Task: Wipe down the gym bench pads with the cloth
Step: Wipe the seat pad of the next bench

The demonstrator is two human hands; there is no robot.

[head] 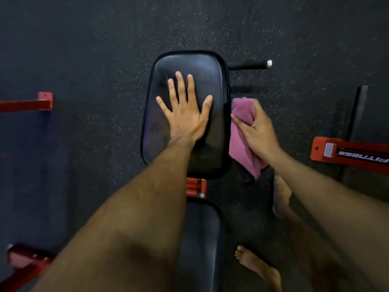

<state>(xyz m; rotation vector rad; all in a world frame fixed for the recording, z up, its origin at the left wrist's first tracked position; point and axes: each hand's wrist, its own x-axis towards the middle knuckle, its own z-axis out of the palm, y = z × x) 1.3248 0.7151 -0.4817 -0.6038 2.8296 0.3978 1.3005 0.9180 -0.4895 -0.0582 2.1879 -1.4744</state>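
Head view, looking down on a black gym bench over dark speckled floor (84,49)

Far pad (202,81): black, glossy, rounded corners, lying lengthwise in the middle of the view. Near pad (200,239): black, at the bottom centre, parted from the far pad by a gap showing a red hinge (194,187)

Left hand (185,114): flat on the far pad, palm down, fingers straight and spread wide, thumb out toward the right edge; nothing held

Right hand (257,131): just off the right edge of the far pad, fingers and thumb curled round a bunched pink cloth (242,144). Cloth: upper fold bulging above the knuckles, lower part hanging down in a point below the wrist, left edge against or just beside the pad's right side; contact with the pad side not to be told for certain

Black handle (248,64) with a silver end cap: sticking out to the right from behind the top corner of the far pad

Red frame (345,152) with white lettering at the right edge; red bars (27,104) at the left edge, upper and lower

Two bare feet (259,264) on the floor right of the near pad, partly hidden under the right forearm
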